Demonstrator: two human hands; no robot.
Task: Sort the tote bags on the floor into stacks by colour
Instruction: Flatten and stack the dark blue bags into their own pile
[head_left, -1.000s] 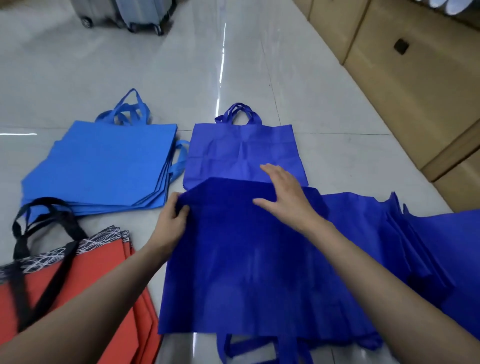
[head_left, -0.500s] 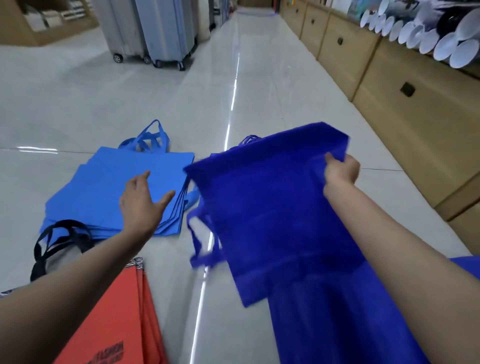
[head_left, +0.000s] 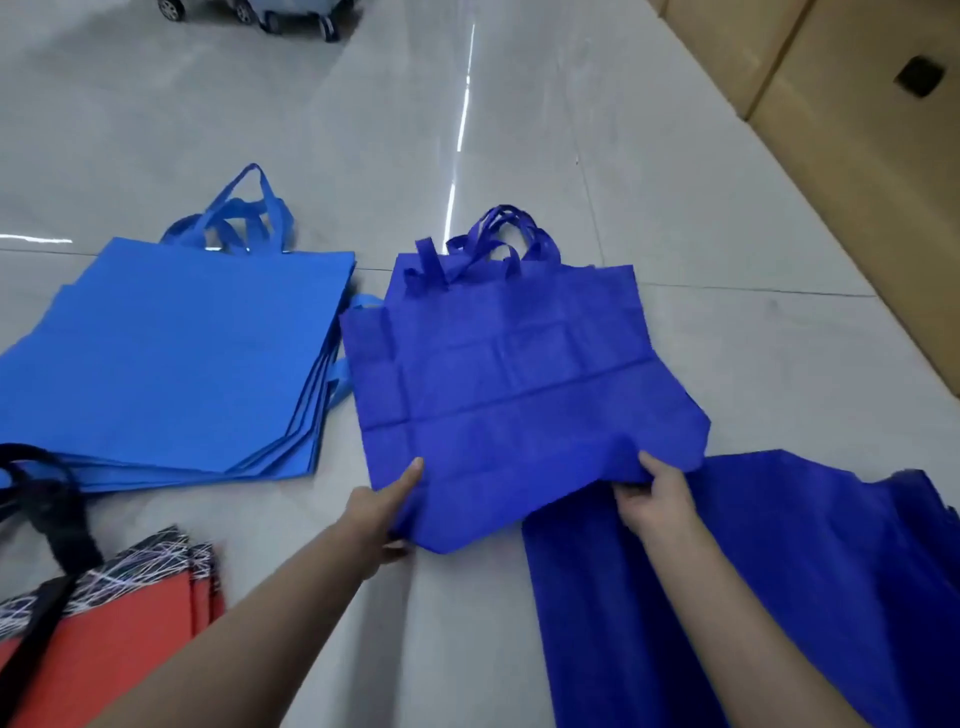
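Observation:
A royal-blue tote bag (head_left: 509, 374) lies spread on the floor in the middle, handles pointing away, on top of another bag of the same colour. My left hand (head_left: 382, 512) grips its near left corner. My right hand (head_left: 652, 493) pinches its near right edge, which is lifted slightly. To the left lies a stack of light-blue tote bags (head_left: 171, 364). At the lower left sits a stack of red tote bags (head_left: 104, 654) with black handles and a patterned trim. More royal-blue bags (head_left: 753, 597) lie in a loose pile at the lower right.
Wooden cabinets (head_left: 831, 104) run along the right side. Wheeled suitcases (head_left: 291, 15) stand at the far top left. The floor (head_left: 467, 104) is glossy grey tile.
The royal-blue bag that my right hand held up in the air now lies flat on the royal-blue stack. My left hand has moved from over the light-blue stack onto the bag's corner.

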